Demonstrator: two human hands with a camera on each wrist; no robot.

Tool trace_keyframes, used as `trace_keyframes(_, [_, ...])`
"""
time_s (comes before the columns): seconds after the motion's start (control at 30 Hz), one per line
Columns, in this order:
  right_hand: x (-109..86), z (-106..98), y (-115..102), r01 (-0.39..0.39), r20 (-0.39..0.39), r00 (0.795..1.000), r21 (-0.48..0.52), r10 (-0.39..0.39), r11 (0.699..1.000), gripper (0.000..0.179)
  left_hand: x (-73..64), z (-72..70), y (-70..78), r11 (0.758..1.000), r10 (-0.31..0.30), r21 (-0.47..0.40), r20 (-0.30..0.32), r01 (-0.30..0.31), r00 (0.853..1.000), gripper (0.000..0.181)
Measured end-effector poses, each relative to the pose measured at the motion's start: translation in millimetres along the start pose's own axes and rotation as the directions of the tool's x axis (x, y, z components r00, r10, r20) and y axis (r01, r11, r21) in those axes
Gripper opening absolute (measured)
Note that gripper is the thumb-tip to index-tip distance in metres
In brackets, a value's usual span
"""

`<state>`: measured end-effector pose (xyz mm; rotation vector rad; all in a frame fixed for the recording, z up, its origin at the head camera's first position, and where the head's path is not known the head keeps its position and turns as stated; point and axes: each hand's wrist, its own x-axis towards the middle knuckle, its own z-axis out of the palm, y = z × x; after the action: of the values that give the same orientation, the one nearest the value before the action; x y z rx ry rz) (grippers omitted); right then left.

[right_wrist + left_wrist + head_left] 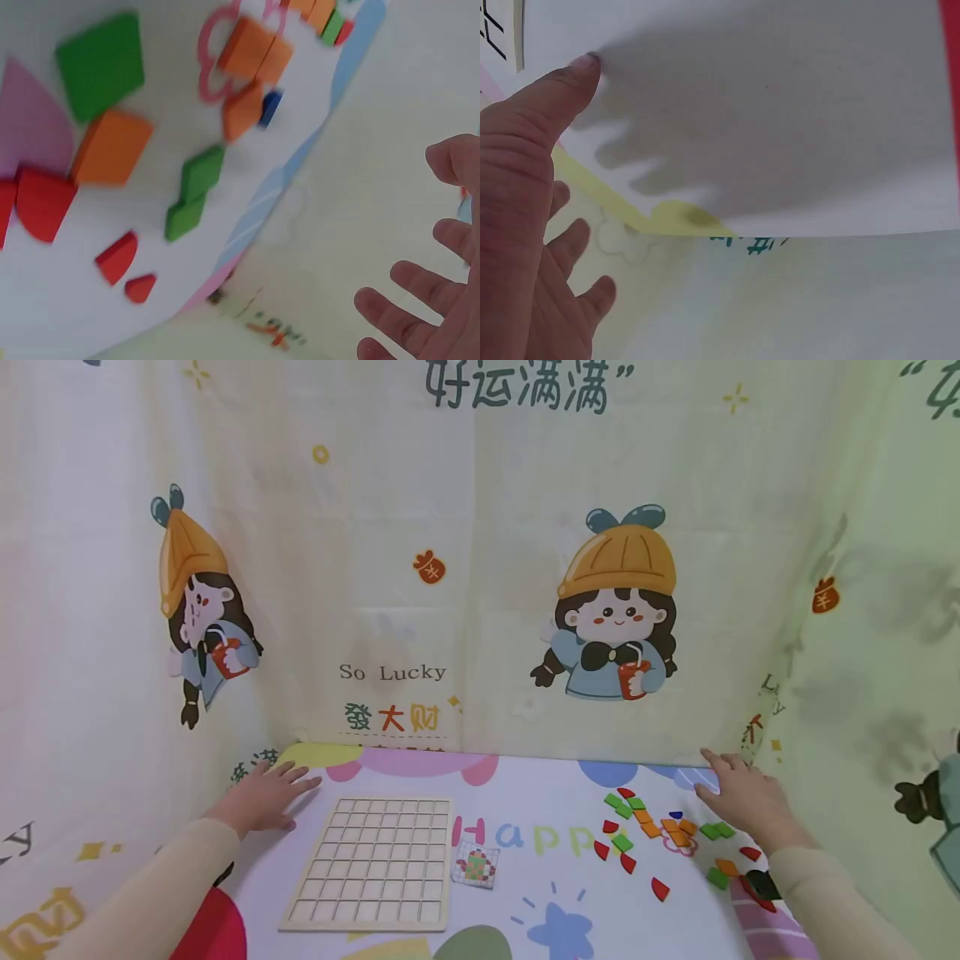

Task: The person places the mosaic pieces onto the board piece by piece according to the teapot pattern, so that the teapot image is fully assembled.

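My left hand (264,797) is spread with its fingers apart and holds nothing, beside the upper left corner of a pale wooden grid board (375,864). In the left wrist view its thumb (574,79) reaches over the white tabletop. On the far right my right hand (746,795) is also spread and holds nothing, close by the loose pieces. Those pieces are orange squares (112,146), green squares (101,64), red quarter rounds (45,202) and a small blue piece (270,107). A small picture card (476,865) with a green and red pattern lies against the board's right side.
The white tablecloth (525,893) carries printed coloured shapes and letters. A cream fabric backdrop (495,635) with cartoon figures rises behind the table and along both sides. Several more red pieces (660,889) are scattered between the card and my right arm.
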<state>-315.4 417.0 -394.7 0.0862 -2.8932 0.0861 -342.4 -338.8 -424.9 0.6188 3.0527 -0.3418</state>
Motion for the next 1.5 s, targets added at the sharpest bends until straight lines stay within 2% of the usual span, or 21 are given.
trace_keyframes(0.17, [-3.2,4.6,-40.5,0.108,-0.014,0.994,-0.016,-0.108,0.994,0.072,-10.0,-0.6,3.1,0.996,-0.047,-0.075,0.06,0.051,0.997,0.068])
trace_keyframes(0.33, [-13.7,8.4,-77.9,0.193,-0.025,0.981,-0.036,-0.194,0.981,0.068,-13.4,3.4,11.9,0.983,-0.098,-0.145,0.119,0.115,0.988,0.067])
trace_keyframes(0.57, [-28.3,12.2,-117.9,0.258,0.05,0.965,-0.031,-0.256,0.966,0.059,-20.0,12.5,23.3,0.981,-0.07,-0.171,0.152,0.096,0.986,0.071])
trace_keyframes(0.77, [-33.5,16.6,-142.7,0.311,0.095,0.946,-0.006,-0.309,0.95,0.056,-29.0,13.5,26.0,0.974,-0.073,-0.203,0.159,0.105,0.985,0.079])
trace_keyframes(0.97, [-37.6,24.4,-165.2,0.337,0.117,0.934,0.029,-0.338,0.941,0.052,-35.5,14.1,30.4,0.975,-0.026,-0.214,0.162,0.061,0.986,0.081])
trace_keyframes(1.2, [-49.5,35.2,-185.0,0.338,0.199,0.915,0.1,-0.352,0.936,0.05,-39.5,1.5,42.6,0.974,0.028,-0.224,0.157,0.008,0.987,0.078])
trace_keyframes(1.5, [-60.1,52.6,-204.8,0.371,0.222,0.884,0.205,-0.412,0.906,0.047,-40.8,-5.2,40.1,0.961,-0.025,-0.264,0.195,0.078,0.98,0.085])
